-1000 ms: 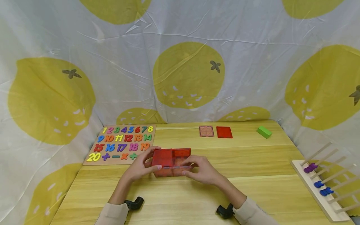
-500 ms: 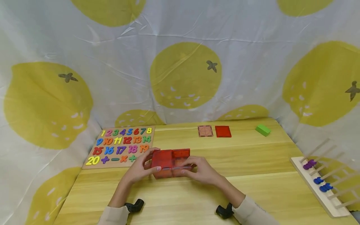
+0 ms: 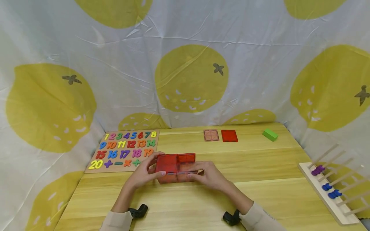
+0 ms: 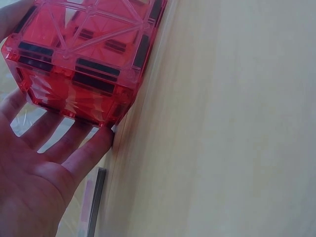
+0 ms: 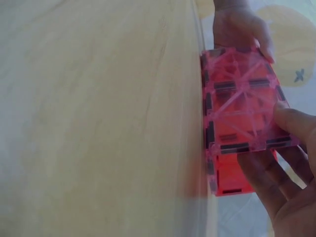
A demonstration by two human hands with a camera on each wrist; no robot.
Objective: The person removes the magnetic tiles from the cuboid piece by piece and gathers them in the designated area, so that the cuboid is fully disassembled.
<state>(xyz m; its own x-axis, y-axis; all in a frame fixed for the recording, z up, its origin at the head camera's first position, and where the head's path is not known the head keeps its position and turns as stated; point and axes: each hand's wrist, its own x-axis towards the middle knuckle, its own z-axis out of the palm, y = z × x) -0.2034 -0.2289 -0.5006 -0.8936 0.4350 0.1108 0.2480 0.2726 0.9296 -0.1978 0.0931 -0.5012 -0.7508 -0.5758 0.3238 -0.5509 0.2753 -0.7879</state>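
Observation:
A box built of red translucent magnetic tiles [image 3: 166, 162] stands on the table in the head view, two squares wide. Its left half has a tile on top; its right half is uncovered above. My left hand [image 3: 144, 170] grips the left half, thumb at the front upper edge. In the left wrist view its fingertips [image 4: 101, 140] touch the box's side. My right hand [image 3: 209, 175] pinches the front tile [image 5: 242, 116] of the right half, thumb outside and fingers behind it, as the right wrist view shows. The fingers partly hide the inside of the right half.
A number board [image 3: 124, 150] lies at the left, partly behind the left hand. Farther back lie a pale pink tile [image 3: 211, 135], a red tile [image 3: 229, 136] and a green block [image 3: 270, 134]. A wooden peg rack with beads [image 3: 326, 192] stands along the right edge.
The head view has shifted slightly. My right fingers have moved a little at the front tile, while the left hand keeps its grip and the box stays nearly still.

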